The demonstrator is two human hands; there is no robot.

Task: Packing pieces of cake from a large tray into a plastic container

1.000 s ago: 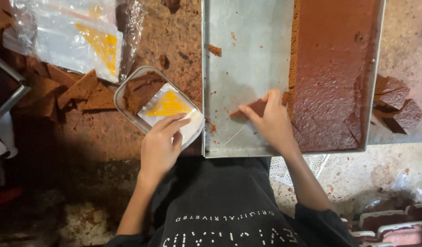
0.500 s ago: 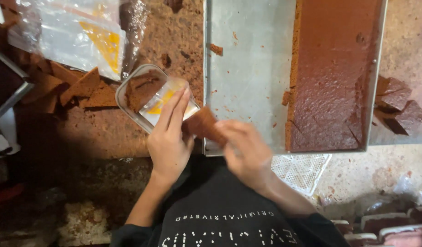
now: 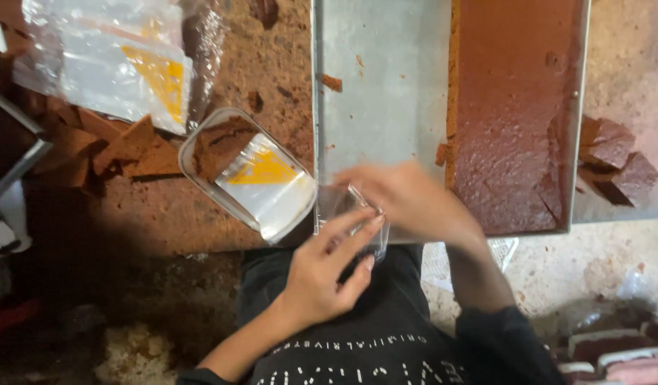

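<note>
My left hand point(image 3: 327, 269) and my right hand point(image 3: 407, 199) meet at the near edge of a metal tray point(image 3: 386, 93), both gripping a small clear plastic bag point(image 3: 343, 214). The right hand is blurred, and what is inside the bag is hidden. A slab of reddish-brown cake point(image 3: 514, 107) fills the tray's right half. Left of my hands a clear plastic container point(image 3: 201, 153) holds a white and yellow packet point(image 3: 265, 182) and a brown piece.
A stack of clear bags with yellow print point(image 3: 108, 64) lies at the far left. Brown cake offcuts point(image 3: 115, 146) lie beside the container, and more pieces point(image 3: 618, 160) sit right of the tray. Wrapped packs point(image 3: 614, 349) are at the lower right.
My right hand left the cake slab, carried a brown piece toward my body, and now meets my left hand at a clear bag. My left hand came off the container.
</note>
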